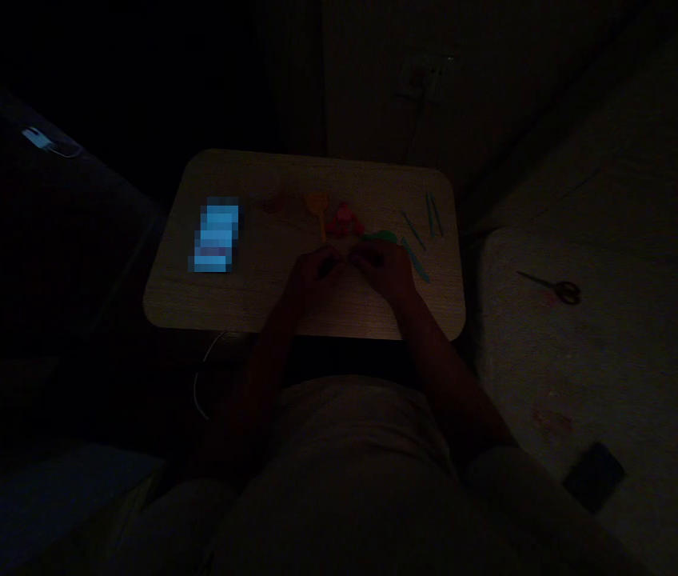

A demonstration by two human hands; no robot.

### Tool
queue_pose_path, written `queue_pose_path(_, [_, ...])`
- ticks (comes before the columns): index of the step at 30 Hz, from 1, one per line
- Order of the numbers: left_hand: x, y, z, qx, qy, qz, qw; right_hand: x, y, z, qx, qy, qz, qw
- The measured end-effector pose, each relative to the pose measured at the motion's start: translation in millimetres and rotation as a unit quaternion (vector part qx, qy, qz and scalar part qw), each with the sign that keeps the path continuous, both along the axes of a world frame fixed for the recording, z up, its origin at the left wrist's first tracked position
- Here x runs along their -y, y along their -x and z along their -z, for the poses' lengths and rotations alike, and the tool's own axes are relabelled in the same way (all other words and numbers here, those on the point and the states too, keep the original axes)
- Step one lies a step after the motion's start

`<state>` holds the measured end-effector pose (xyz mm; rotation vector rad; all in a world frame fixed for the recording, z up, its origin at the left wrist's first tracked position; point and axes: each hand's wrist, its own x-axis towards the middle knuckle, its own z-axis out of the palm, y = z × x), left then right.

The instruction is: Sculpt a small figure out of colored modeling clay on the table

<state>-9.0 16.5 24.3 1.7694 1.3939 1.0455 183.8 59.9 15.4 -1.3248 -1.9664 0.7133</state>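
In dim light, my left hand (316,274) and my right hand (384,268) are close together over the middle of a small wooden table (243,300). The fingers of both are curled into a pinch, almost meeting. Whatever lies between the fingertips is too dark to make out. Just beyond them sit several small red pieces (344,219), bunched together. An orange tool with a wide head (317,210) lies to their left. Beside my right hand are a green piece (384,237) and a flat teal stick (416,261).
A lit phone-like screen (217,237), blurred out, lies on the table's left. Thin teal sticks (433,214) lie at the back right. A faint round container (261,184) stands at the back. Scissors (558,288) and a dark flat object (594,476) rest on the pale surface at right.
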Motion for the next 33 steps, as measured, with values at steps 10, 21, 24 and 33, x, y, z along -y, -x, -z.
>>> queue_pose_path(10, [-0.7,0.5,0.8,0.0,0.001,0.002,1.0,-0.3,0.5,0.0,0.016,0.001,0.001,1.0])
queue_pose_path(21, [0.5,-0.3,-2.2,-0.002,0.006,-0.003,1.0,0.4,1.1,-1.1,0.036,-0.011,0.008,0.999])
queue_pose_path(24, [-0.1,-0.1,-1.6,-0.002,0.004,-0.002,1.0,0.6,1.2,-1.8,0.037,-0.009,0.004,0.999])
queue_pose_path(33, [0.0,-0.4,-1.6,0.0,0.008,0.001,1.0,1.0,1.9,-3.2,0.042,-0.006,0.0,0.999])
